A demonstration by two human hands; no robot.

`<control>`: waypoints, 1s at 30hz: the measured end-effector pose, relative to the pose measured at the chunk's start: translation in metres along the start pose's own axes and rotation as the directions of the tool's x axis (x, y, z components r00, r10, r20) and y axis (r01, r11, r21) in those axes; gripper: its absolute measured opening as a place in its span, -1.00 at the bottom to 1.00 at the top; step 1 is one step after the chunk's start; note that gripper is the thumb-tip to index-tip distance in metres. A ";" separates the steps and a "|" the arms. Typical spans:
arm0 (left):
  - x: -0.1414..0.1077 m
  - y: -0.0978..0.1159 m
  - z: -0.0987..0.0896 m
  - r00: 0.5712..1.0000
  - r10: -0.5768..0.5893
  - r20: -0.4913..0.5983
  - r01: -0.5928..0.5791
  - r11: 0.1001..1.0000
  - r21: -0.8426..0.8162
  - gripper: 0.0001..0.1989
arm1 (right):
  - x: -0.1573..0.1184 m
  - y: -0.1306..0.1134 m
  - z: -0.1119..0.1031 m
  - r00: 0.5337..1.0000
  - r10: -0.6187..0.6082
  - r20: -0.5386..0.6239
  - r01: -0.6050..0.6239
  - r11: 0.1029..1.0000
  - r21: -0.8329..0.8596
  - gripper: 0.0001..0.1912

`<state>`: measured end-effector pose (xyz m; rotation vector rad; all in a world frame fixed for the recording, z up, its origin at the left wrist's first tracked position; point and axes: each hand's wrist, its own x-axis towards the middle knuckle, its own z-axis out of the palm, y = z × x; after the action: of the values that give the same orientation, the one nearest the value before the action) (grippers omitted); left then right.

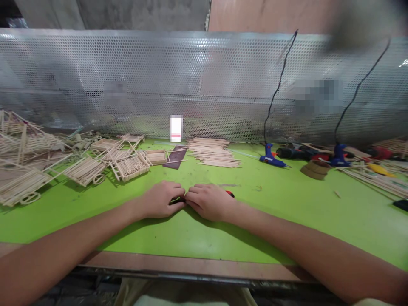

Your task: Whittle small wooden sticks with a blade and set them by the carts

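My left hand (164, 199) and my right hand (210, 200) meet at the fingertips over the green tabletop. The left fingers are curled around a thin dark piece (177, 200), seen in the gap by the thumb. My right hand is closed, its fingers bent down next to the left fingertips. Behind its knuckles pokes out the red-and-black end of a tool (230, 194), mostly covered by the hand. Whether the dark piece and the red-and-black end belong to one tool cannot be seen. Beyond the hands lies a pile of thin wooden sticks (213, 151).
Small stick-built wooden models (132, 165) crowd the left side. A dark flat plate (175, 157) lies near the sticks. To the right are a blue glue gun (272, 157) with a hanging cord, another blue glue gun (341, 156) and a brown tape roll (315, 169). A perforated metal screen (143, 63) stands behind.
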<state>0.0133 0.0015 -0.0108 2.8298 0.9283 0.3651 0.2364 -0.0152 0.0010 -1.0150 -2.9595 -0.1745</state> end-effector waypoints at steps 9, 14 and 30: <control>0.000 0.001 -0.001 1.000 0.006 -0.008 -0.006 1.000 0.007 -0.82 | 0.000 -0.001 -0.001 1.000 0.005 0.004 -0.005 1.000 0.001 -0.73; -0.001 0.000 -0.001 1.000 0.000 -0.005 0.000 1.000 -0.003 -0.83 | 0.000 -0.001 -0.001 1.000 -0.002 -0.003 0.002 1.000 -0.009 -0.73; 0.000 -0.005 0.002 0.999 -0.033 -0.004 0.032 0.990 -0.137 -0.78 | -0.001 0.003 0.005 0.999 -0.032 -0.030 0.031 0.999 -0.034 -0.78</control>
<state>0.0106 0.0053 -0.0135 2.6876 0.9128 0.4171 0.2390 -0.0130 -0.0034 -0.9611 -2.9556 -0.2389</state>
